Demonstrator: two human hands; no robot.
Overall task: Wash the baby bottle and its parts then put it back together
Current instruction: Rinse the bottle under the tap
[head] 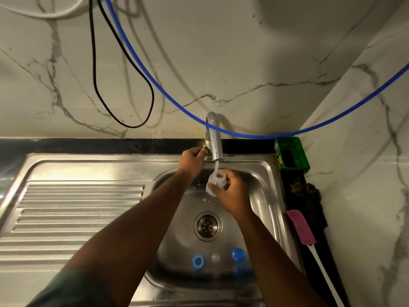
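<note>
I judge task early: right hand fingers clamped on bottle under running tap; left hand fingers pinch tap handle; ring, teat, cap lie unwashed, well below fingers.

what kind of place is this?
Most likely a home kitchen sink corner: a stainless steel sink with a ribbed drainboard, a running tap on a marble-look tiled wall, and a pink bottle brush beside the basin.
</note>
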